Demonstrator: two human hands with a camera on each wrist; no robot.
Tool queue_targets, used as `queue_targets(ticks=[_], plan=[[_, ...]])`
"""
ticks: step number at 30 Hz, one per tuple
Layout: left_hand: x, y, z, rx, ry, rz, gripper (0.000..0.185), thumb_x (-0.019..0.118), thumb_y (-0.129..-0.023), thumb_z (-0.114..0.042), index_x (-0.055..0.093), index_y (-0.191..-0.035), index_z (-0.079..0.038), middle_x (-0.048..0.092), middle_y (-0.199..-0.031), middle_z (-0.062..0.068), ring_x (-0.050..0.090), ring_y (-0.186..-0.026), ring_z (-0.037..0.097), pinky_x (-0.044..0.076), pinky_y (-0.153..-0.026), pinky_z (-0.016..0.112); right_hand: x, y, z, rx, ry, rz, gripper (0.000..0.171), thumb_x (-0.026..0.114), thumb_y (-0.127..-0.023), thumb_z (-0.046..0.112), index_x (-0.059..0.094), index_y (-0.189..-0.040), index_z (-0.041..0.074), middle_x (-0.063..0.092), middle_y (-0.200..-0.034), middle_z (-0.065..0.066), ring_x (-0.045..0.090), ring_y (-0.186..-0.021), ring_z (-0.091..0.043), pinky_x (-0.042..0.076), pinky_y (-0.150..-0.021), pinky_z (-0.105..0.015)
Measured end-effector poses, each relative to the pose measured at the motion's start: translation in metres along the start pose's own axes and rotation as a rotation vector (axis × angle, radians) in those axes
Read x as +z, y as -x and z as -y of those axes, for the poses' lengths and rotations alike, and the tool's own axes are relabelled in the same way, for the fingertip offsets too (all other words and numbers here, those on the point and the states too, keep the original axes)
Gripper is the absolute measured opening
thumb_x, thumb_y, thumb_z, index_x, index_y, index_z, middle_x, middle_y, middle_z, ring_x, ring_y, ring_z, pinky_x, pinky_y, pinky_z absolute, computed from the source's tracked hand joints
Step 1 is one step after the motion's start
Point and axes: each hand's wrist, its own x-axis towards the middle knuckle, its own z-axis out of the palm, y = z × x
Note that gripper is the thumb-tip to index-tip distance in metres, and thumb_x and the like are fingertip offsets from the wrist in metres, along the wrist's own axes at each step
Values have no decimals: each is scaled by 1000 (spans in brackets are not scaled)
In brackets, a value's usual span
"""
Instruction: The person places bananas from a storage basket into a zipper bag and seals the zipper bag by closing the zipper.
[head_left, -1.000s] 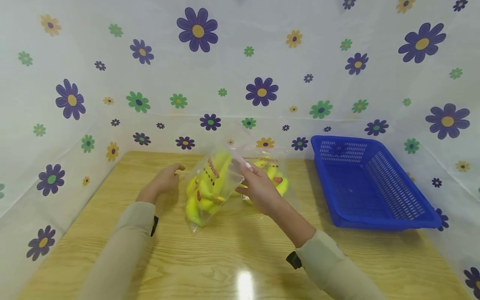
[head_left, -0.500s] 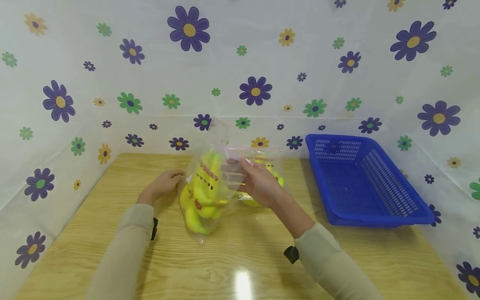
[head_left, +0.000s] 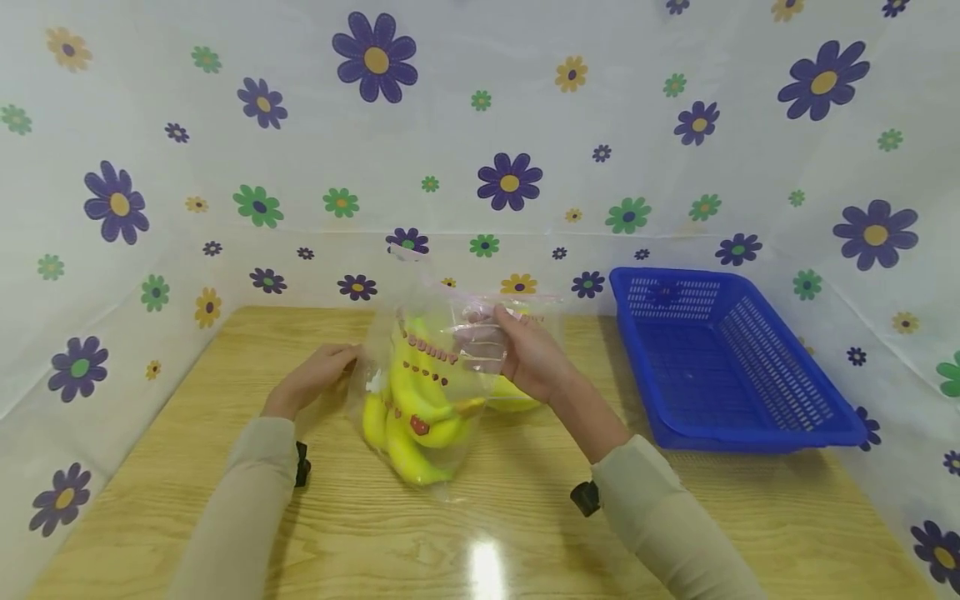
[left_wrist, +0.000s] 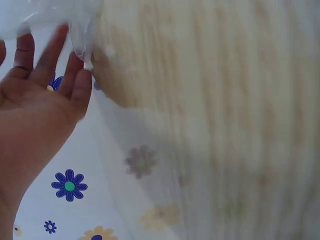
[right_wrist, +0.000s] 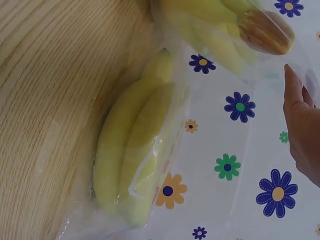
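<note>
A clear plastic bag with red print leans toward me on the table, several yellow bananas inside it. My right hand grips the bag's upper right side; its fingers show through the plastic. At the bag's left side, my left hand touches the film with loosely spread fingers, seen closer in the left wrist view, where the film crosses the fingertips. Behind the front bag is a second clear bag of bananas, partly hidden; in the right wrist view its bananas lie on the wood.
A blue plastic basket with slotted walls stands on the right of the wooden table. White cloth with printed flowers encloses the back and sides.
The bag of bananas has turned to face me and shifted slightly toward me and right. My right hand has moved from the pale top strip to the bag's side. The basket stays put.
</note>
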Motion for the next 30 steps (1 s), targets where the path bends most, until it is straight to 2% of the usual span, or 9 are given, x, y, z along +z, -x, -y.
queue_targets(ticks=[4, 8, 10, 13, 16, 19, 23, 26, 30], plan=[[-4, 5, 3, 9, 90, 92, 47, 39, -107, -40, 53, -122, 2, 46, -91, 2, 46, -82, 13, 43, -78, 25, -5, -4, 1, -3, 9, -22, 44, 34, -109, 30, 53, -132, -2, 73, -108, -12, 71, -99, -25, 55, -90, -45], [-5, 12, 3, 5, 108, 193, 61, 36, -107, -43, 40, -146, 4, 50, -104, 10, 48, -93, 16, 47, -86, 31, -10, -8, 4, -12, 68, -61, 42, 34, -109, 30, 55, -125, -3, 75, -96, -8, 73, -92, -24, 57, -87, -44], [-5, 15, 3, 19, 114, 240, 59, 37, -108, -41, 40, -146, 5, 52, -118, 15, 52, -107, 19, 47, -98, 38, -11, -10, 6, -14, 110, -86, 42, 35, -109, 30, 56, -122, -3, 76, -94, -8, 73, -90, -23, 58, -85, -44], [-4, 18, 5, 60, 151, 288, 43, 42, -107, -31, 47, -131, 5, 55, -124, 14, 54, -117, 21, 42, -108, 42, -14, -12, 11, -13, 179, -132, 44, 35, -109, 32, 57, -121, -5, 76, -95, -10, 74, -88, -24, 58, -83, -44], [-3, 20, 8, 86, 220, 274, 20, 45, -107, -21, 52, -107, -3, 56, -101, 5, 58, -102, 16, 48, -100, 34, -19, -15, 15, -15, 249, -193, 46, 36, -109, 34, 58, -123, -4, 75, -101, -15, 74, -91, -26, 58, -83, -43], [0, 23, 8, 94, 280, 222, 16, 45, -107, -18, 54, -102, -7, 57, -94, -1, 59, -90, 10, 54, -86, 26, -27, -16, 17, -35, 322, -284, 47, 36, -108, 36, 60, -126, -2, 73, -107, -17, 73, -94, -26, 59, -81, -38], [6, 24, 2, 108, 286, 179, 23, 45, -107, -23, 52, -107, -1, 59, -98, 4, 62, -89, 11, 56, -81, 26, -37, -15, 19, -65, 382, -389, 49, 39, -107, 41, 62, -126, 3, 73, -107, -15, 73, -94, -24, 59, -79, -34], [7, 26, -4, 113, 237, 179, 30, 45, -107, -26, 48, -120, 1, 63, -107, 10, 66, -96, 18, 57, -82, 33, -38, -15, 21, -70, 389, -394, 50, 41, -105, 45, 63, -126, 6, 75, -103, -11, 73, -91, -22, 59, -79, -34], [8, 28, -13, 112, 170, 202, 40, 47, -106, -31, 43, -137, -5, 61, -122, 15, 64, -107, 25, 57, -85, 42, -37, -15, 22, -59, 385, -406, 50, 43, -104, 46, 64, -122, 3, 74, -91, -4, 72, -80, -18, 58, -79, -32]])
